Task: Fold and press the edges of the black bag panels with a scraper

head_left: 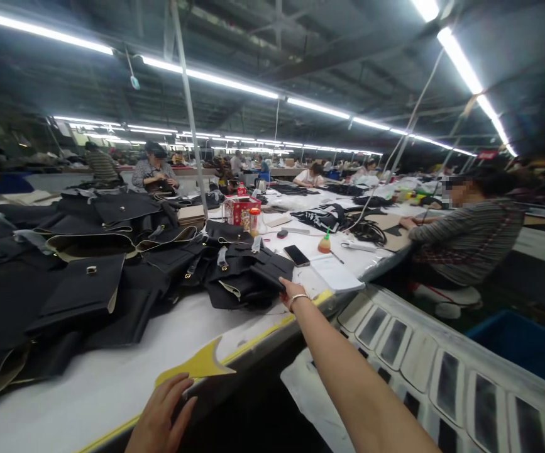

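Observation:
My right hand (291, 293), with a bracelet at the wrist, reaches to a black bag piece (272, 270) and grips its near corner between thumb and fingers. This piece lies on other black bags with gold clasps at the middle of the white table (173, 327). Down at the table's front edge is my left hand (166, 409), fingers apart and holding nothing. Just beyond its fingertips lies a yellow curved piece (197, 365). A large heap of black bags (83, 283) covers the table's left side.
Beyond my right hand lie a phone (297, 255), a notebook (335, 274), a glue bottle (324, 242) and a red box (241, 211). A person in a striped top (470, 239) sits at the right. Below them are a tray of dark strips (418, 358) and a blue bin (522, 346).

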### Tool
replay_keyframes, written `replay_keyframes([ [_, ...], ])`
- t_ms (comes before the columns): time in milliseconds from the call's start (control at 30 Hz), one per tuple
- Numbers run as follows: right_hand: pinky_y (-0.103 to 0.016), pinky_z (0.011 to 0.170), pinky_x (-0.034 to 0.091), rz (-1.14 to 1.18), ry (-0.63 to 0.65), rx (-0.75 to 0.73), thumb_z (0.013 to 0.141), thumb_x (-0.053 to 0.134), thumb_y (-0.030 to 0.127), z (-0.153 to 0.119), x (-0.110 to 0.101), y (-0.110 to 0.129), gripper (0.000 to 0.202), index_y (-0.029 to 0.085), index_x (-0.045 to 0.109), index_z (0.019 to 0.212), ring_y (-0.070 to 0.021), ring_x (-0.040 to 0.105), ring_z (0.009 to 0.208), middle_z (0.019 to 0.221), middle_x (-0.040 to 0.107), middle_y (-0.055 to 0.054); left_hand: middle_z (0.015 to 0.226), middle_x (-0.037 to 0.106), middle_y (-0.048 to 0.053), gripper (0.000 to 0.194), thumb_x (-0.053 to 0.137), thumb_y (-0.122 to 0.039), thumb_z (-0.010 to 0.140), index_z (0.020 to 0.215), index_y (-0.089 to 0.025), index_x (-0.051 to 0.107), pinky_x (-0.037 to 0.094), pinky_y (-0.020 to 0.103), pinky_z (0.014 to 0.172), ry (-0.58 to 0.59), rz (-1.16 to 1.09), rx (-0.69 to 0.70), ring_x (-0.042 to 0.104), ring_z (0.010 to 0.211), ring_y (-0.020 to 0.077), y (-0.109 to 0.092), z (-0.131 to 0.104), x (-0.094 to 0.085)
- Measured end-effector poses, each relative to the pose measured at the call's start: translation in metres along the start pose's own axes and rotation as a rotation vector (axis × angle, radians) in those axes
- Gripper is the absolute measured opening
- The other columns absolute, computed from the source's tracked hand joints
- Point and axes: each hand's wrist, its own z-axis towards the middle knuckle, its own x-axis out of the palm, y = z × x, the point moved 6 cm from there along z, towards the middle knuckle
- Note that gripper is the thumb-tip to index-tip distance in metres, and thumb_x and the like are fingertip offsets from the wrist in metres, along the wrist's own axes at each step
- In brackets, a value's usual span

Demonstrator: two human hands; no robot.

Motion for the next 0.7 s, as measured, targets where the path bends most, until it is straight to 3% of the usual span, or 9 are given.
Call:
replay_keyframes([
  [133, -0.018, 0.034, 0.034, 0.091, 0.148, 0.017, 0.069, 0.066, 0.019, -0.018, 0.019, 0.012, 0.028, 0.019, 0.04, 0.058, -0.008, 0.043, 0.036, 0.038, 0.043, 0.007, 0.109, 0.06, 0.008, 0.029, 0.054, -0.039, 0.078, 0.102, -0.023, 0.062, 0.048, 0.041, 0.09, 0.026, -0.13, -0.092, 0.057, 0.103, 0.0238, -0.008, 0.022, 0.005],
  [300, -0.019, 0.039, 0.039, 0.182, 0.347, -0.089, 0.061, 0.07, 0.017, -0.075, 0.023, 0.02, 0.021, 0.018, 0.05, 0.064, -0.0087, 0.05, 0.043, 0.049, 0.054, 0.006, 0.116, 0.056, 0.01, 0.042, 0.057, -0.045, 0.075, 0.108, -0.02, 0.057, 0.045, 0.042, 0.092, 0.065, -0.566, -0.415, 0.054, 0.107, 0.0247, -0.012, 0.074, 0.017],
  [367, -0.022, 0.049, 0.047, 0.158, 0.469, -0.203, 0.059, 0.072, 0.018, -0.107, 0.022, 0.023, 0.022, 0.017, 0.058, 0.076, -0.0119, 0.059, 0.057, 0.067, 0.065, 0.002, 0.125, 0.051, 0.012, 0.051, 0.058, -0.05, 0.073, 0.114, -0.019, 0.054, 0.043, 0.041, 0.092, 0.025, -0.821, -0.566, 0.049, 0.114, 0.026, -0.013, 0.1, 0.022],
  [433, -0.028, 0.071, 0.051, 0.039, 0.623, -0.399, 0.062, 0.071, 0.021, -0.145, 0.022, 0.029, 0.028, 0.018, 0.063, 0.089, -0.0162, 0.063, 0.081, 0.09, 0.068, -0.002, 0.131, 0.046, 0.013, 0.056, 0.053, -0.056, 0.075, 0.117, -0.019, 0.053, 0.042, 0.041, 0.093, 0.012, -1.121, -0.657, 0.045, 0.119, 0.0267, -0.022, 0.123, 0.024],
  [500, -0.033, 0.09, 0.045, -0.154, 0.75, -0.6, 0.068, 0.067, 0.023, -0.187, 0.019, 0.032, 0.035, 0.018, 0.063, 0.103, -0.0188, 0.059, 0.098, 0.106, 0.065, -0.004, 0.126, 0.051, 0.014, 0.057, 0.05, -0.058, 0.076, 0.115, -0.017, 0.055, 0.042, 0.04, 0.091, 0.066, -1.366, -0.642, 0.048, 0.116, 0.027, -0.041, 0.14, 0.02],
  [567, -0.036, 0.095, 0.041, -0.355, 0.792, -0.729, 0.073, 0.062, 0.024, -0.225, 0.012, 0.034, 0.038, 0.019, 0.061, 0.111, -0.0202, 0.057, 0.102, 0.11, 0.064, -0.004, 0.112, 0.061, 0.013, 0.053, 0.054, -0.055, 0.075, 0.108, -0.013, 0.06, 0.044, 0.036, 0.087, 0.145, -1.436, -0.553, 0.055, 0.104, 0.0261, -0.064, 0.148, 0.006],
  [700, -0.037, 0.097, 0.038, -0.61, 0.668, -0.888, 0.078, 0.058, 0.03, -0.287, -0.018, 0.044, 0.035, 0.019, 0.063, 0.11, -0.0227, 0.057, 0.102, 0.109, 0.064, -0.007, 0.079, 0.067, 0.005, 0.033, 0.067, -0.041, 0.069, 0.086, -0.012, 0.068, 0.045, 0.024, 0.069, 0.193, -1.286, -0.43, 0.06, 0.076, 0.0174, -0.096, 0.134, -0.035],
])
